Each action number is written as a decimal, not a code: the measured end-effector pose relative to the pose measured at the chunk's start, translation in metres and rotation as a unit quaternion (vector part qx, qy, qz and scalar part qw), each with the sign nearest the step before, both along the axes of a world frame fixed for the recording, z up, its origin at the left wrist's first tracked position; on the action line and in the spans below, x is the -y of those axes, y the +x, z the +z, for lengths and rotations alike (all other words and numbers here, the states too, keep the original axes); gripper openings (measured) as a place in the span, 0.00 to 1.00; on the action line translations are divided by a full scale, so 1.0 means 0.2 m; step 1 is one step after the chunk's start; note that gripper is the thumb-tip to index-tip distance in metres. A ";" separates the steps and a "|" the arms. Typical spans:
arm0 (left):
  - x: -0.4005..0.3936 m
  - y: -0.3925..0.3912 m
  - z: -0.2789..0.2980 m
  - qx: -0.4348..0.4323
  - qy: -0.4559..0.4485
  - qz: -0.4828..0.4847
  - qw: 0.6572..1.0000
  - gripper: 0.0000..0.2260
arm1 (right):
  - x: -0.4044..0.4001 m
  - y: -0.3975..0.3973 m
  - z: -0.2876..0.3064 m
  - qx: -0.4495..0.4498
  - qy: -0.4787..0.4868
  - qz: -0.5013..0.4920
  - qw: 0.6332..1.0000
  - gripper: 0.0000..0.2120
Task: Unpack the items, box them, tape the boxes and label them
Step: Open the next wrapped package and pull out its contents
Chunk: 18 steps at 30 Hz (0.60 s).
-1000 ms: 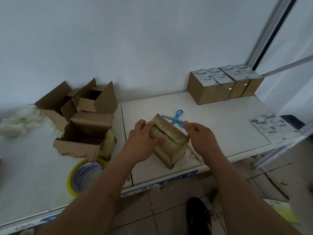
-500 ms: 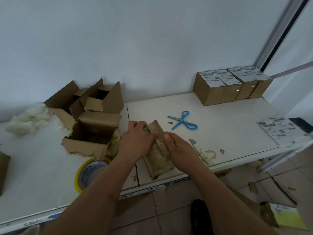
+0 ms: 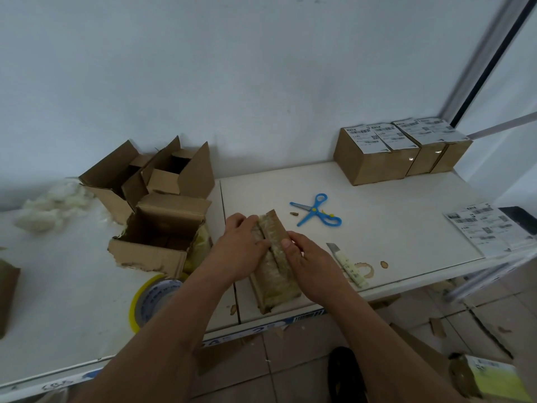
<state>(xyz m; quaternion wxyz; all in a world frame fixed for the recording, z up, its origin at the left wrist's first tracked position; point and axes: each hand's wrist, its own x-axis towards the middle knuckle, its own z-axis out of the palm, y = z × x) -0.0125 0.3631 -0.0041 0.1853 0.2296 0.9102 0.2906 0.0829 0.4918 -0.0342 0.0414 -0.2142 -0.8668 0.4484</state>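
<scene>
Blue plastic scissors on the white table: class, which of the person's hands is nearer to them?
Right. The right hand grips the taped cardboard box just below-left of the blue plastic scissors; the left hand holds the box's far side, farther from them.

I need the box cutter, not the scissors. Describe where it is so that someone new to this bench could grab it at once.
Start at the white table, right half, near its front edge. Just right of the right hand on the tape-wrapped package lies the box cutter: a slim pale yellowish handle with a short grey blade pointing away from the person. The blue scissors lie farther back and have loop handles.
</scene>
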 end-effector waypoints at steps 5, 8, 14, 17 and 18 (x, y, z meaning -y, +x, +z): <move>-0.03 0.02 0.00 0.000 0.000 0.035 0.999 0.23 | 0.00 0.00 -0.02 0.001 -0.003 0.001 1.000 0.21; -0.05 0.03 -0.03 -0.052 0.012 0.063 0.997 0.19 | 0.01 0.00 -0.01 0.000 -0.001 0.003 1.000 0.21; -0.03 0.00 -0.02 -0.020 0.035 0.063 0.997 0.19 | 0.00 0.02 -0.01 -0.005 -0.013 -0.005 1.000 0.19; -0.03 -0.01 -0.01 -0.011 0.005 0.048 0.999 0.23 | 0.01 0.02 0.01 -0.003 -0.010 -0.005 1.000 0.19; -0.04 -0.02 0.00 -0.007 -0.004 0.047 0.999 0.24 | 0.01 0.02 0.01 -0.004 -0.011 -0.005 1.000 0.19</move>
